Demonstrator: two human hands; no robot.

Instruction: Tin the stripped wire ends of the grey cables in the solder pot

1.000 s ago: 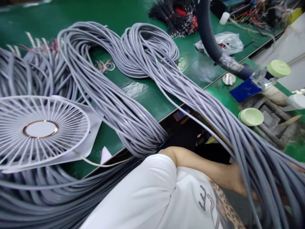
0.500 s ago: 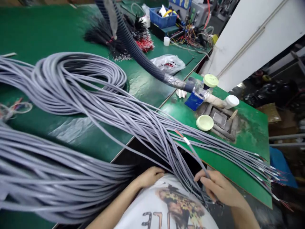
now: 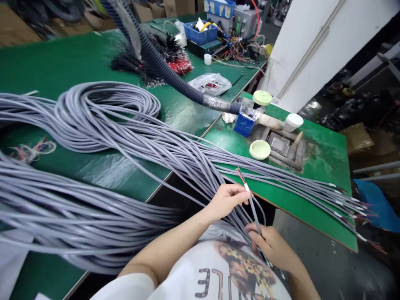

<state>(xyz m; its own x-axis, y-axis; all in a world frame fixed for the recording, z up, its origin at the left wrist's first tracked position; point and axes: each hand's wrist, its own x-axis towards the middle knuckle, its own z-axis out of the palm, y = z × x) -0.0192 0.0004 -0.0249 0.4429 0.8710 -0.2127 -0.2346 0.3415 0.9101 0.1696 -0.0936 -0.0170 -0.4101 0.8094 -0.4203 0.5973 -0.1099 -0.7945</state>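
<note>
A single grey cable [image 3: 254, 214] stands up over my lap, its end stripped to thin red and dark wires [image 3: 240, 175] above a white band [image 3: 246, 187]. My left hand [image 3: 228, 200] is closed at this end, thumb and fingers pinching just below the band. Lower down, my right hand [image 3: 270, 246] has its fingers wrapped round the same cable. Behind both hands runs a thick bundle of grey cables [image 3: 190, 166], looped at the left. Several other cable ends [image 3: 350, 206] with white bands and bare wires lie fanned out at the right.
A second grey cable bundle [image 3: 78, 212] lies at the near left. The green board [image 3: 331, 150] on the right bears a soldering pot [image 3: 281, 146], pale round cups [image 3: 260, 150] and a blue box [image 3: 244, 124]. A dark corrugated hose [image 3: 168, 75] hangs across the table.
My left hand has come up from my lap to the right and taken hold of the cable near its stripped end. My right hand still grips the cable lower down. The view has shifted slightly.
</note>
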